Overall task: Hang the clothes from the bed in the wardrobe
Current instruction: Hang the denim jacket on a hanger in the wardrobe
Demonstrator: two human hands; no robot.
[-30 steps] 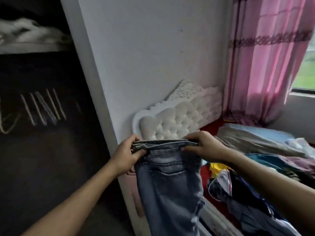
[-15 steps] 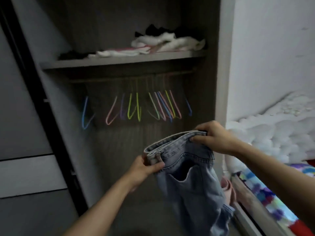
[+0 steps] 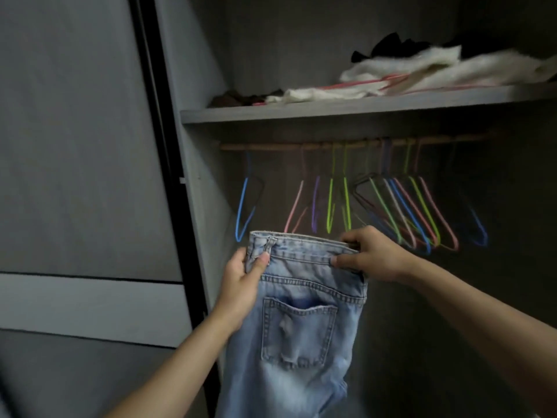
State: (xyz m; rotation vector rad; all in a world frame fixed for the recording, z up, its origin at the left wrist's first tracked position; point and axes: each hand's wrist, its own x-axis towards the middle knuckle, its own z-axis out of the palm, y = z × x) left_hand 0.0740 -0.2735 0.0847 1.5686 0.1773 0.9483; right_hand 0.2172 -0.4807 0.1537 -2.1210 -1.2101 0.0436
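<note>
Jeans point(image 3: 301, 315) hang, waistband pinched by left hand point(image 3: 241, 285) and right hand point(image 3: 373, 257). Coloured hangers point(image 3: 346, 203) crowd the rod point(image 3: 301, 145) beneath the shelf point(image 3: 331, 111).

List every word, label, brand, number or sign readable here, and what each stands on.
None can be read.
The jeans held by the left hand and right hand show only stitching and a back pocket, no visible patch or tag.
The hangers, the shelf and the clothes on it show no lettering.
</note>
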